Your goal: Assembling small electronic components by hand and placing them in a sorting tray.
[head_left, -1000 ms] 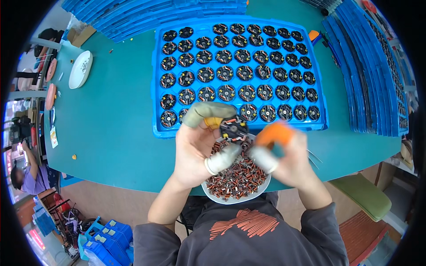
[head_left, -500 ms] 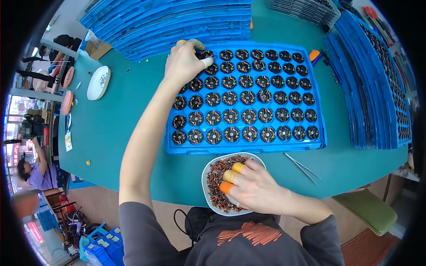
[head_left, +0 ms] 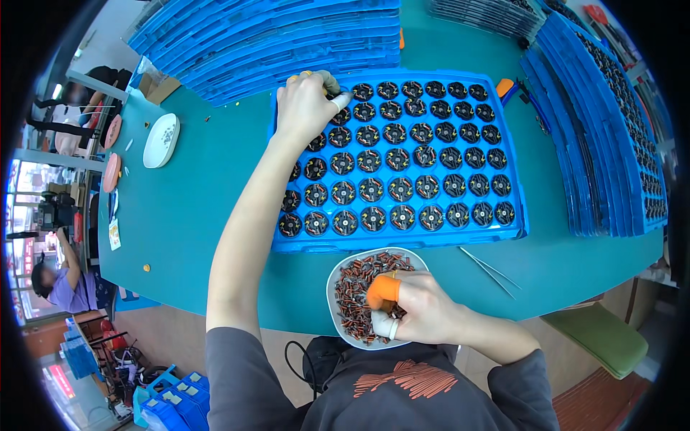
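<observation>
Small copper-and-dark parts [head_left: 352, 291] fill a white bowl [head_left: 333, 302] at the near table edge; they lie under and left of the right hand's fingertips. Right hand [head_left: 424, 309] reaches in from the right, back of hand up, fingers curled, orange-covered finger above white-covered thumb with a small gap; can't tell if a part is pinched. Forearm slants in from near right.

Dark round part [head_left: 333, 95] sits between left finger and thumb, mostly hidden, at the far left corner of the blue tray [head_left: 402, 239]. Left hand [head_left: 305, 104] palm down, fingers bent over that corner, thumb a little apart from them; can't tell whether they grip the part. Left arm stretched nearly straight along the tray's left side.

Rows of black round parts [head_left: 397, 159] fill the tray's pockets. Tweezers [head_left: 489, 271] lie right of the bowl. White dish [head_left: 162, 140] left; tray stacks far left [head_left: 273, 43] and right [head_left: 575, 129]. All on a green table [head_left: 201, 165].
</observation>
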Demonstrator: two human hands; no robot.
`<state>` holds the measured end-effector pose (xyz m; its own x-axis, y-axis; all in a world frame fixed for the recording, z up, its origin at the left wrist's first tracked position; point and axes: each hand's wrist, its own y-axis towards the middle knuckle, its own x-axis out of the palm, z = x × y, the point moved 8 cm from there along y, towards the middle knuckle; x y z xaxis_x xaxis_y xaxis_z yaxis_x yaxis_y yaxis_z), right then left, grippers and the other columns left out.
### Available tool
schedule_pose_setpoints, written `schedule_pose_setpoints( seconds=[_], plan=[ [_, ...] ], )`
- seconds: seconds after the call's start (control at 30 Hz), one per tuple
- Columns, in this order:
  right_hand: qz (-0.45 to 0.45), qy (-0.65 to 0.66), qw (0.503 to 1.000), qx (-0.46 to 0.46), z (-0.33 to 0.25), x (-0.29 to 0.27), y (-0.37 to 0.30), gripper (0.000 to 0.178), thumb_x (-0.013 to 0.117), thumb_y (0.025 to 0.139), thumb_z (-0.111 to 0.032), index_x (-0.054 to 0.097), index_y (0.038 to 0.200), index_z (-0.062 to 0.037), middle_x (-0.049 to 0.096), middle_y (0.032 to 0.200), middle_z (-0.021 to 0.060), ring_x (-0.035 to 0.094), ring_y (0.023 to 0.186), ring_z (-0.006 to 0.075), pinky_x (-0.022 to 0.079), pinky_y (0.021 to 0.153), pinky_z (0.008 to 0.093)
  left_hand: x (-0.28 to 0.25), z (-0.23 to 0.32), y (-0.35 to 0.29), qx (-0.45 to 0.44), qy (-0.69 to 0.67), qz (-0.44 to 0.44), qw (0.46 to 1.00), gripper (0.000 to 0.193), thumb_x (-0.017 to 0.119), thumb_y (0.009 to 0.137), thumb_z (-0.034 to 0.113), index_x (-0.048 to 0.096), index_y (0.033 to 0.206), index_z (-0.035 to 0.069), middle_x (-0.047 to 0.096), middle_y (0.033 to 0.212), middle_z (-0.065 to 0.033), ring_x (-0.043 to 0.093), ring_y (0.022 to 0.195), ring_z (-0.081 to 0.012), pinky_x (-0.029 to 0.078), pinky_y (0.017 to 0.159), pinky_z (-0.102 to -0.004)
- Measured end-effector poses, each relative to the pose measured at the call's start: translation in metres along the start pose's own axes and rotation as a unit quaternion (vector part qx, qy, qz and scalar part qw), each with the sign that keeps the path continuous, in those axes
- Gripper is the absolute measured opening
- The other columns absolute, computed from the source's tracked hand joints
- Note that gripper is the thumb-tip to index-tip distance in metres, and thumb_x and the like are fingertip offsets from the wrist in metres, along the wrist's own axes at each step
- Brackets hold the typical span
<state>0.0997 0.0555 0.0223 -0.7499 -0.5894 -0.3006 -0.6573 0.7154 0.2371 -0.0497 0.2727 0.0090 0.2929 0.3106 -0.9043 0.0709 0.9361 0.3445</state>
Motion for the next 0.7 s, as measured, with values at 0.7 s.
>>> schedule_pose_setpoints(
  seconds=[0.7],
  plan=[
    [0.007, 0.336, 0.932, 0.137, 0.024, -0.012, -0.002, 0.017, 0.061, 0.074, 0.001, 0.053, 0.089, -0.0012, 0.057, 0.085, 0.0054, 0.057, 0.076, 0.0121, 0.047, 0.067, 0.0249, -0.009, -0.041, 0.006, -0.096, 0.101, -0.113, 0.984, 0.040, 0.068, 0.061, 0.046, 0.066, 0.088, 0.016, 0.064, 0.086, -0.0060, 0.059, 0.088, -0.0227, 0.040, 0.079, -0.0414]
  ],
)
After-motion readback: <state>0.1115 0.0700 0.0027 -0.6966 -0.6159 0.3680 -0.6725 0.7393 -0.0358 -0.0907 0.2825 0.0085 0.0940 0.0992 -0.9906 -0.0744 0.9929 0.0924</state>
